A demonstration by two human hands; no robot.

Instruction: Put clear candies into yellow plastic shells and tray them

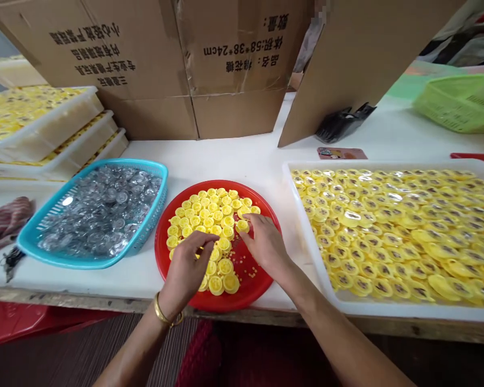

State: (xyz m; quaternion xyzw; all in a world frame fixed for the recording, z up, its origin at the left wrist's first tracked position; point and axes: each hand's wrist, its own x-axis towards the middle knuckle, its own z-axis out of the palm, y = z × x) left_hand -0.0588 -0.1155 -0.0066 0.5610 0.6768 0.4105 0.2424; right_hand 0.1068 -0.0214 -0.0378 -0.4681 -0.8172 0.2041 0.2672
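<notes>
A round red tray (250, 287) sits at the table's front edge, holding several small yellow round pieces (210, 215) laid side by side. My left hand (187, 266), with a gold bangle on the wrist, hovers over the tray's lower left, fingers pinched on a yellow piece. My right hand (266, 244) rests on the tray's right side, fingertips closed on another yellow piece (242, 226). Tiny yellow beads lie loose on the red tray near my right hand.
A blue basket (32, 236) of clear plastic caps stands to the left. A white tray (306, 226) of finished yellow pieces fills the right. Stacked white trays (56, 134), cardboard boxes (185, 59), a green basket (460, 102) and a black bag (342, 123) sit behind.
</notes>
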